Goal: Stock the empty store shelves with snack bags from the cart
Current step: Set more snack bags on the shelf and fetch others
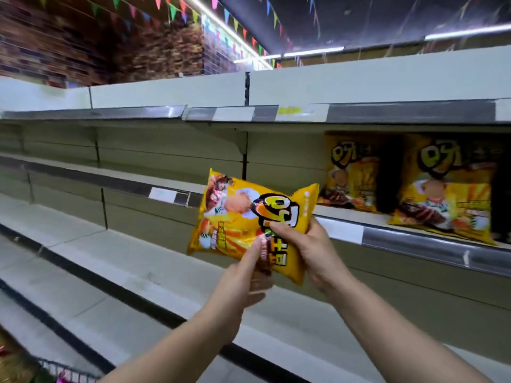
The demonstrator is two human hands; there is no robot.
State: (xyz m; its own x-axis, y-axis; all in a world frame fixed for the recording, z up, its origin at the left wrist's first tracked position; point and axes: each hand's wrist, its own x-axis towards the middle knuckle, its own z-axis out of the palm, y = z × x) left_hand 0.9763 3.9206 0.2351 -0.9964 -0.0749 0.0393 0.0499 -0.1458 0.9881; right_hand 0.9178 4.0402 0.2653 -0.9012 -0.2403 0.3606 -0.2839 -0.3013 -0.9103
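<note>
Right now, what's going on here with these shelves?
A person is stocking a store aisle. Both hands hold one yellow snack bag: the left hand pinches its lower edge and the right hand grips its side. The bag is tilted sideways in the air in front of the middle shelf, not yet set down. On that shelf, further right, a matching bag and a second matching bag already stand upright.

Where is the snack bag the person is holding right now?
The snack bag is centre of the head view, gripped by the left hand and right hand, just left of two matching bags standing on the shelf at right.
</note>
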